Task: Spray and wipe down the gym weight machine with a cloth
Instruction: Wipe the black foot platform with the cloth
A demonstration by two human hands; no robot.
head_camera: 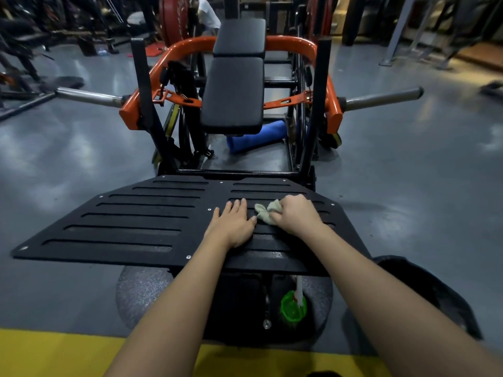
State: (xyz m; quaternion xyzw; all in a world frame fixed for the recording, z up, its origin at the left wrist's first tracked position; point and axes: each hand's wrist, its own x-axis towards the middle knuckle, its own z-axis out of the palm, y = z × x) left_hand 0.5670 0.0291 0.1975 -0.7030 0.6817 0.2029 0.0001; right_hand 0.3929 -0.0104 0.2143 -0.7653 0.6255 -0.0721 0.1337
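Right hand [295, 214] bunches a cloth [268, 212] on the black footplate [136, 216] — left hand [234, 221] flat, fingers straight, bracing beside it (slots likely need firm, lengthwise strokes).

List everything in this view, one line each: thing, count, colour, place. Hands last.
footplate: one, black, slotted, near centre
cloth: one, pale beige, bunched on the footplate's right part
seat pads: two, black, in line behind the footplate
machine frame: one, orange, curving round the pads
loading bars: two, silver, sticking out left and right
roll: one, blue, on the floor under the pads
green item: one, bright green, below the footplate; what it is I cannot tell
weight plate: one, red, far back left
floor strip: one, yellow, nearest edge
left hand: flat on the footplate, fingers straight
right hand: gripping the cloth on the footplate
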